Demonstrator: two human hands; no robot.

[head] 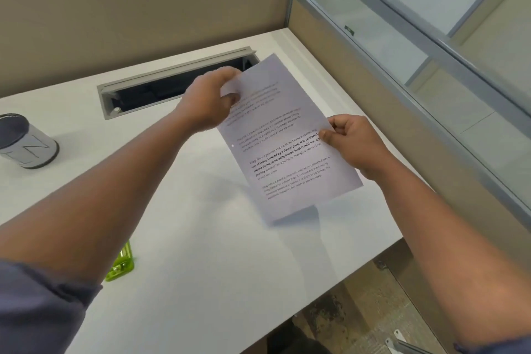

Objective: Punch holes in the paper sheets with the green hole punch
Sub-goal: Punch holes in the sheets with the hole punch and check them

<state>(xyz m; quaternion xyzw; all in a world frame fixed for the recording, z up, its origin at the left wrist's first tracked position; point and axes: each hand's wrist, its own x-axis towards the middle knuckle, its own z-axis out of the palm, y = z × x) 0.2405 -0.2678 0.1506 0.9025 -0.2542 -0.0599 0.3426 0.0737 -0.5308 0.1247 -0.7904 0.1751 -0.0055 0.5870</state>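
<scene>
I hold a printed paper sheet (287, 152) in the air above the white desk (201, 238). My left hand (209, 100) pinches its upper left edge. My right hand (350, 144) pinches its right edge between thumb and fingers. A small punched hole shows near the sheet's left margin. The green hole punch (120, 263) lies on the desk near its front edge, partly hidden under my left forearm, well away from both hands.
A grey cylindrical cup (24, 142) stands at the left of the desk. An open cable tray slot (161, 86) runs along the back. Beige partition walls close the back and right side. The desk's right front edge drops to carpeted floor.
</scene>
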